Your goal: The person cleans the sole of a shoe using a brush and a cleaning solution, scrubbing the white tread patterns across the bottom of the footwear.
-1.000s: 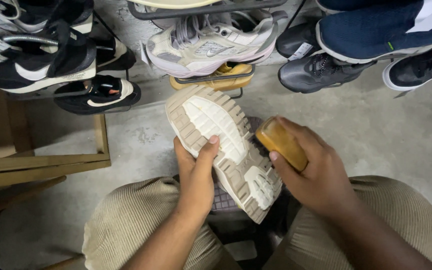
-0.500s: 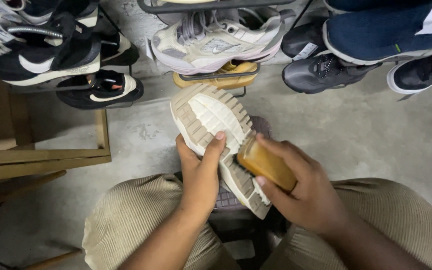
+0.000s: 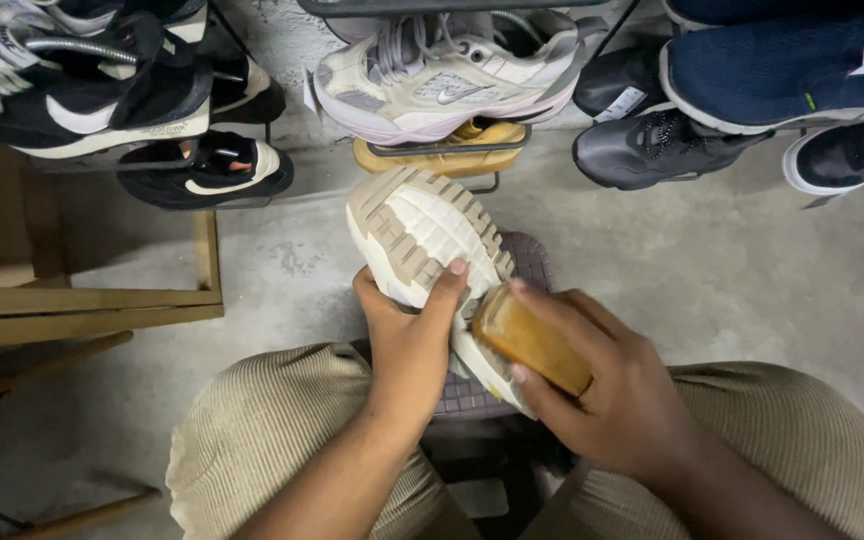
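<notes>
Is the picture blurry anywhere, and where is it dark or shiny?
In the head view, the shoe sole held by the left hand looks sharp, its ridges clear; the right hand and the brown brush are slightly soft; the light is even and dim, with no glare on the concrete floor; it is darkest under the stool between the knees.

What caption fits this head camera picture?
Left hand holds a sneaker sole-up while right hand presses a wooden brush against it.
</notes>
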